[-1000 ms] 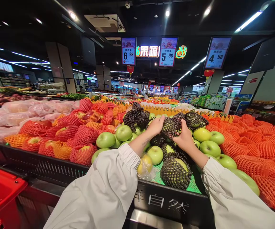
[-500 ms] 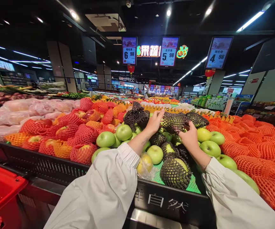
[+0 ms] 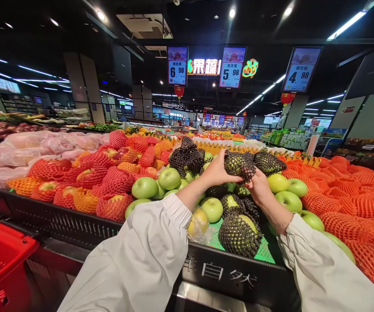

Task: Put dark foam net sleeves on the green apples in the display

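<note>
A green apple in a black foam net [image 3: 237, 163] is between my hands, above the pile in the display bin. My left hand [image 3: 217, 170] grips it from the left, thumb along its near side. On the right, my right hand [image 3: 259, 184] pinches the gathered end of the black net. More netted green apples lie close by: one [image 3: 239, 237] at the front of the bin, another [image 3: 267, 162] just behind my right hand. Bare green apples [image 3: 212, 209] surround them. A yellowish fruit in clear plastic [image 3: 198, 221] rests below my left wrist.
Red and orange netted apples [image 3: 115, 207] fill the bin's left side. Fruits in orange nets [image 3: 356, 195] are heaped on the right. The black bin wall [image 3: 232, 268] runs along the front. A red basket [image 3: 8, 251] stands at the lower left.
My left hand has closed onto the netted apple, thumb now against it. My right fingers have come nearer to the left hand and pinch the net's end. The view has shifted slightly.
</note>
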Available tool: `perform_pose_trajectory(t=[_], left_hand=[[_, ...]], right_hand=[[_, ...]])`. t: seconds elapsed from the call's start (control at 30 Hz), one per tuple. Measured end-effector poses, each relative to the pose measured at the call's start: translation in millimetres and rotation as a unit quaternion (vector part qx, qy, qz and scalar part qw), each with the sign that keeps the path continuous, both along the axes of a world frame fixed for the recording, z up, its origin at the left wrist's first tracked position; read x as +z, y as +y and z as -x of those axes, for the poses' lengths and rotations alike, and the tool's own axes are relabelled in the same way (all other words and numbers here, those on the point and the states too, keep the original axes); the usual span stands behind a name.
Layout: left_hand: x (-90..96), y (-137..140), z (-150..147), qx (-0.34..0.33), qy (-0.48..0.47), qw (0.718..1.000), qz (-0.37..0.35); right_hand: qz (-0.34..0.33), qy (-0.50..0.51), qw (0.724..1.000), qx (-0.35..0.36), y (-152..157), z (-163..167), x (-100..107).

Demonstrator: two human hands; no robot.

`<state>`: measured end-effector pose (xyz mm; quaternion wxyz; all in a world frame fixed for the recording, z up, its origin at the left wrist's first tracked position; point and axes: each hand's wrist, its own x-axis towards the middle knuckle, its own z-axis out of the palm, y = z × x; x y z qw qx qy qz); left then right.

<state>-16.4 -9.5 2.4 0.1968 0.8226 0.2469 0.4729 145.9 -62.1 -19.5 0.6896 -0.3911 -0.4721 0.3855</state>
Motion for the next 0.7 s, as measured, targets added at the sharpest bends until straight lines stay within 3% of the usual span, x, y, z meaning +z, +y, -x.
perform_pose_trajectory(t=[0.17,0.37,0.57,0.7], left_hand=[[-1.2,-1,-3,0.044,-0.023,0.998,-0.039],[-0.4,0,-1,0.086,-0.065,0.992,-0.067],[0.4,-2,0,0.0,-0.031,0.996,-0.078],[-2.0,-4,-1,-0.057,0.019,0.995,-0.081]], right_hand=[[-0.049,0.008,0.998,-0.024,4,0,1],[-0.072,0.132,0.987,-0.058,2,-1,8],[-0.051,0.086,0.994,0.031,-5,6,5],[-0.089,0.041,0.994,0.044,-6,12,-1]])
